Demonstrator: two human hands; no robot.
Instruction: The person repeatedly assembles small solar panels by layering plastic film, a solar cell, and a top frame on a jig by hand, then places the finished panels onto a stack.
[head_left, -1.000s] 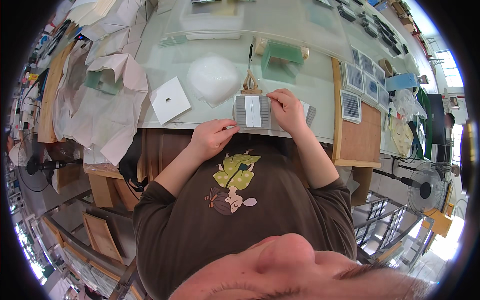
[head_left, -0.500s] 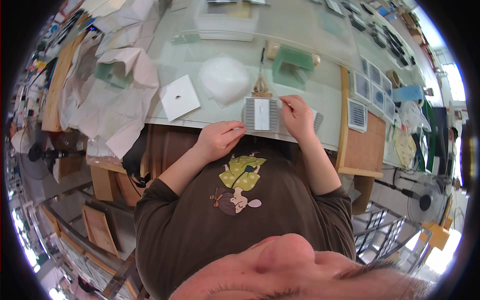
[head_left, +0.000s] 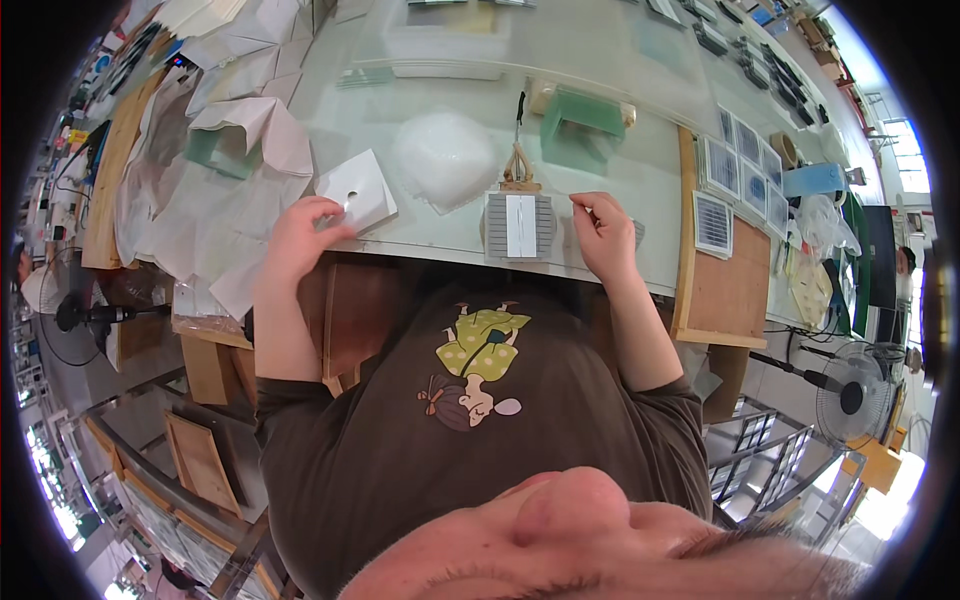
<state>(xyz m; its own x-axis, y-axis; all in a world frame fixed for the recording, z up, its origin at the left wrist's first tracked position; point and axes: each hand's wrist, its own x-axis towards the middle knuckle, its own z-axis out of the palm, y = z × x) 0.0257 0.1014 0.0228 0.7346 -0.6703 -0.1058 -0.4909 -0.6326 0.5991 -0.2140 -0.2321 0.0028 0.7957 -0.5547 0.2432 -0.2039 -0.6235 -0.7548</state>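
My left hand point(head_left: 303, 236) is at the near left edge of a white square card point(head_left: 364, 186) with a small round hole. Its fingertips rest over the card and the thumb lies at its near edge, gripping it. My right hand point(head_left: 606, 238) hovers just right of a grey ribbed square panel point(head_left: 497, 227), apart from it, with thumb and forefinger pinched; anything between them is too small to make out. A white strip point(head_left: 521, 226) with a thin dark line runs down the panel's middle. A wooden clamp-like tool point(head_left: 517, 172) with a dark handle touches the panel's far edge.
A cloudy white plastic-like heap point(head_left: 447, 158) lies behind the card. Green glass-like blocks point(head_left: 580, 135) stand at the back. Crumpled pale paper point(head_left: 250, 190) covers the left side. Framed striped panels point(head_left: 714, 224) lie on a wooden board point(head_left: 728, 295) at right.
My left hand has moved left from beside the ribbed panel to the white card and now grips its edge. My right hand has hardly moved, still pinched.
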